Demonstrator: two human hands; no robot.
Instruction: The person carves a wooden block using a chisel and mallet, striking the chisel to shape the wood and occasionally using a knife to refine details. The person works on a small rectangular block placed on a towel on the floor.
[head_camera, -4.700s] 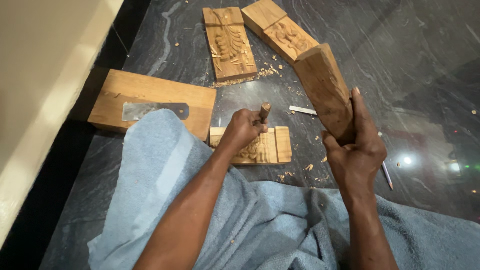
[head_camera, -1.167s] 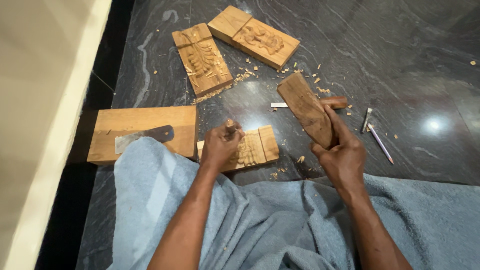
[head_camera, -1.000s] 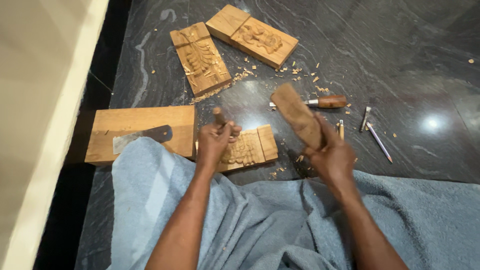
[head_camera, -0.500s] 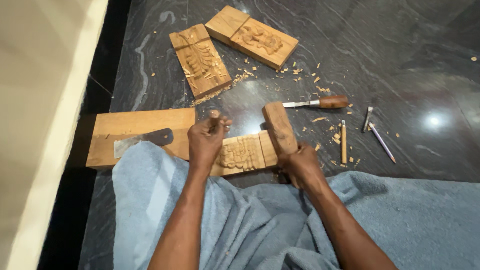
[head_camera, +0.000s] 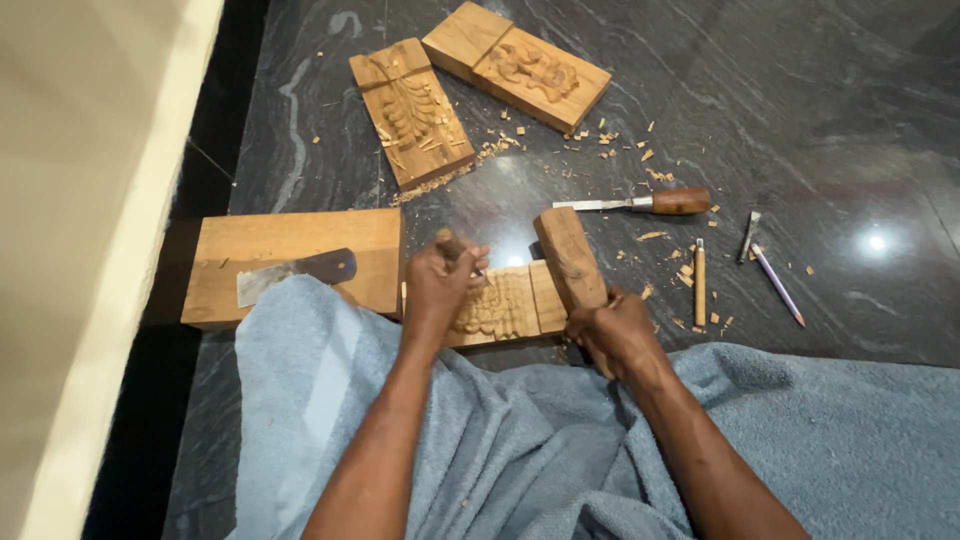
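Left hand (head_camera: 445, 285) is gripping a chisel (head_camera: 452, 247) on the carved block (head_camera: 505, 305), blade hidden. Right hand (head_camera: 610, 330) is clutching a mallet (head_camera: 568, 258) over the block's right end; block's lower edge is disappearing under the towel (head_camera: 480, 450).

Dark marble floor (head_camera: 830, 110) with carved wooden blocks (head_camera: 410, 110), chisels (head_camera: 635, 203), shavings (head_camera: 610, 140), blue towel (head_camera: 520, 450).

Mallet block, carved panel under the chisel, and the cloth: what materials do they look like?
Mallet block in the right hand: solid wood, smooth and brown, grain visible. Carved panel by the left hand: paler, seemingly unfinished wood, with raw relief cuts and chips around it. Cloth: blue-grey terry towelling by its looped, matte nap, probably cotton.
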